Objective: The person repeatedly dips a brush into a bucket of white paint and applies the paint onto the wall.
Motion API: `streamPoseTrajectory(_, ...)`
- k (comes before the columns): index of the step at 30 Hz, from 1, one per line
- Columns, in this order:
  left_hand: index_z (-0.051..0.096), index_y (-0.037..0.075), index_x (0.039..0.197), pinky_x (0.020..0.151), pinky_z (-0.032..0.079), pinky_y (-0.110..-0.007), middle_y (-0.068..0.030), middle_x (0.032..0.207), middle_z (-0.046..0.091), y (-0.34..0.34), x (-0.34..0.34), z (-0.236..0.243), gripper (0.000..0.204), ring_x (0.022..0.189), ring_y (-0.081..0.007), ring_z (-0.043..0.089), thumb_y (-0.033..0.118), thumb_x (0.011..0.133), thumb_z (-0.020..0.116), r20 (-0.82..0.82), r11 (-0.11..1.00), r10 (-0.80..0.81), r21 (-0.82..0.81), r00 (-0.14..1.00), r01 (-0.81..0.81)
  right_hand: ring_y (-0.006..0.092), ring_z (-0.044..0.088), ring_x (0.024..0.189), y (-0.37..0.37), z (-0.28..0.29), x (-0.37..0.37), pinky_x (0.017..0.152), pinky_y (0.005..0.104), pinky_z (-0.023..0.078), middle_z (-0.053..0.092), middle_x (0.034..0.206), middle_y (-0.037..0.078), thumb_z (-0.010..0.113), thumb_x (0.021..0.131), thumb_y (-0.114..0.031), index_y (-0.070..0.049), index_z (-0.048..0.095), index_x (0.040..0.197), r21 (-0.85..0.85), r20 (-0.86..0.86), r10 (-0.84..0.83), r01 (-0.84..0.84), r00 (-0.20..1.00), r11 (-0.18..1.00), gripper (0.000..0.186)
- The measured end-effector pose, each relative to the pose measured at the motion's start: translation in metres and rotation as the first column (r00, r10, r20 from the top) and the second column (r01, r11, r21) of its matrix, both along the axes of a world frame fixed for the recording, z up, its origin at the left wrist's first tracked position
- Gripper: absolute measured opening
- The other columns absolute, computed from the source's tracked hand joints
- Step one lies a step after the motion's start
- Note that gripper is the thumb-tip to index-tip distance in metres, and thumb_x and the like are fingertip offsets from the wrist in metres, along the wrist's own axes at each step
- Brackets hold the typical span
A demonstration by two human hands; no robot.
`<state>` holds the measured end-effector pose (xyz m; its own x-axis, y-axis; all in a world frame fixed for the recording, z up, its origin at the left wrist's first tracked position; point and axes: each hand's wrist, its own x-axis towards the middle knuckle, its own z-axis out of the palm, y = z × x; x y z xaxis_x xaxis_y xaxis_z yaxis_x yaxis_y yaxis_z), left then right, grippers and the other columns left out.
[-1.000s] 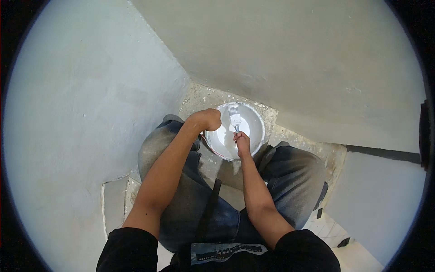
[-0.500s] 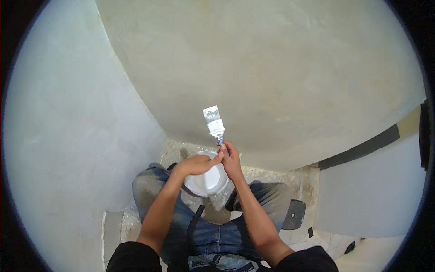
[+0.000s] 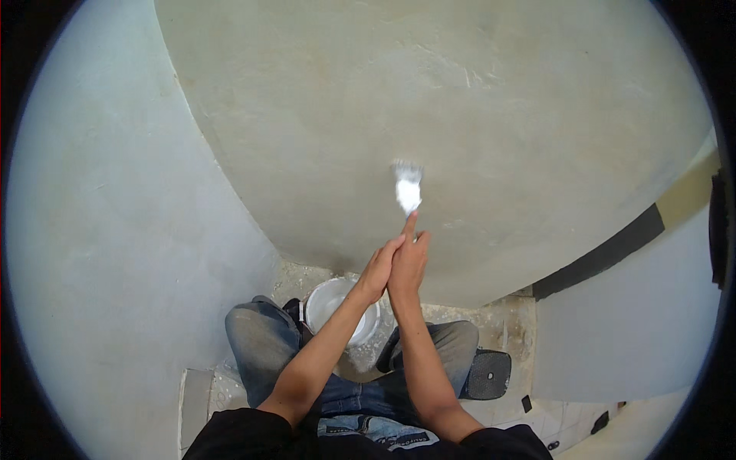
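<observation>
My right hand [image 3: 410,257] is closed round the handle of a paintbrush [image 3: 409,193], its index finger stretched along the handle. White paint coats the lower part of the brush, and the bristles point up and away, blurred, at the facing wall [image 3: 491,146]. My left hand [image 3: 377,270] presses against the right one from the left. Its fingers look curled, but what they hold is hidden between the hands. Below the left forearm stands a white bucket [image 3: 320,300] with white paint inside, partly covered by that arm.
A smooth pale side wall [image 3: 115,192] meets the facing wall at a corner on the left. The floor [image 3: 491,322] is speckled with paint. At the right are a dark textured pad [image 3: 488,376] beside my knee and a dark band [image 3: 606,257] on the wall.
Both hands and the paintbrush have moved up and to the right, away from over the bucket. The left hand has turned and now lies alongside the right. More of the bucket's rim shows.
</observation>
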<state>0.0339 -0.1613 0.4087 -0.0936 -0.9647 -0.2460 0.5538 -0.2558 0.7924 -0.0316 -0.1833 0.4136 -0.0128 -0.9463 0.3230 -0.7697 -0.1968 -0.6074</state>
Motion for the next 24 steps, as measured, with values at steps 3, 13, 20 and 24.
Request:
streamPoseTrajectory(3,0.055,0.003,0.115,0.089,0.042,-0.027,-0.006,0.112,0.058,0.006,0.003,-0.035,0.048,0.104,-0.0128,0.053,0.044,0.092,0.046,-0.028,0.997,-0.008,0.079,1.0,0.01,0.0386,0.057,0.08,0.01,-0.035,0.001,0.067,0.0452,0.045,0.048,0.097,0.024,0.049,0.087,-0.007,-0.006,0.032,0.141,0.111,0.035,0.027,-0.031,0.999,0.993,0.056)
streamPoseTrajectory(13,0.061,0.007,0.097,0.065,0.045,-0.022,-0.0006,0.086,0.062,-0.003,0.004,0.03,0.03,0.08,-0.0071,0.058,0.034,0.094,0.047,-0.004,0.997,0.06,-0.049,0.998,-0.06,0.0045,0.039,0.052,-0.003,0.028,0.001,0.044,0.0231,0.032,0.043,0.064,-0.003,0.036,0.099,-0.017,-0.003,0.05,0.085,0.119,0.988,-0.065,-0.414,0.143,0.903,0.024)
streamPoseTrajectory(20,0.06,0.002,0.096,0.066,0.042,-0.022,-0.0028,0.084,0.06,-0.009,-0.004,0.096,0.035,0.078,-0.0072,0.052,0.034,0.094,0.048,0.284,0.92,0.237,-0.372,0.929,-0.121,0.0038,0.04,0.059,0.0,0.098,-0.001,0.049,0.0214,0.033,0.043,0.068,-0.004,0.036,0.101,-0.019,0.0,0.054,0.097,-0.16,0.981,0.192,-0.415,0.036,0.896,0.027)
streamPoseTrajectory(24,0.062,-0.002,0.096,0.068,0.043,-0.025,-0.0055,0.086,0.061,-0.007,-0.009,0.02,0.039,0.079,-0.0102,0.053,0.035,0.094,0.048,0.269,0.954,0.229,-0.251,0.935,-0.162,0.0044,0.041,0.061,-0.005,0.007,0.001,0.051,0.023,0.034,0.044,0.067,-0.004,0.037,0.1,-0.019,0.001,0.055,0.099,-0.049,0.946,0.127,-0.253,0.3,0.966,0.027)
